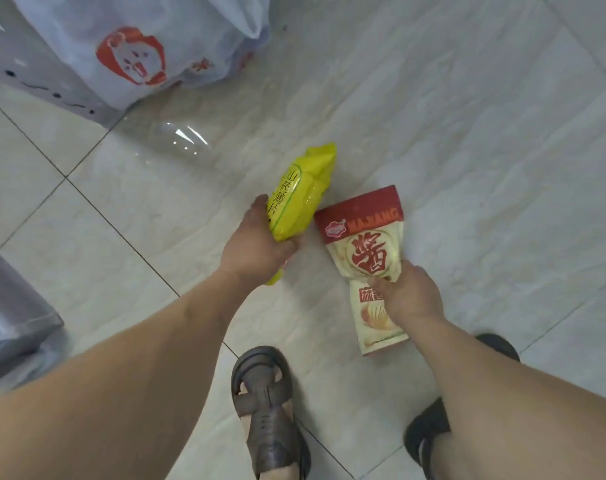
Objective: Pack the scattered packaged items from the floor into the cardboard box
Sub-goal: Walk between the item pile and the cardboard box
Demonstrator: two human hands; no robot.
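Over the pale tiled floor, I am seeing both of the person's bare arms reaching down from the bottom edge of the head view. The left hand is gripping the yellow packet near its lower end; the thumb and fingers are curling round it from either side, and the packet is tilting up and away to the right, its far end pointing towards the top of the view. The right hand is holding the red and cream pouch at its narrowed middle, fingers curling over the front face and pinching the pouch in. I cannot tell whether the pouch is lifted clear or is touching the floor. The two packages are sitting just beside each other, their near edges close but apart.

At upper left, a white plastic bag with a red printed emblem is standing on the floor. A clear plastic wrapper is lying just below it. A grey object is entering at the left edge. The person's brown sandal is planted at bottom centre, and a dark shoe is showing behind the right forearm.
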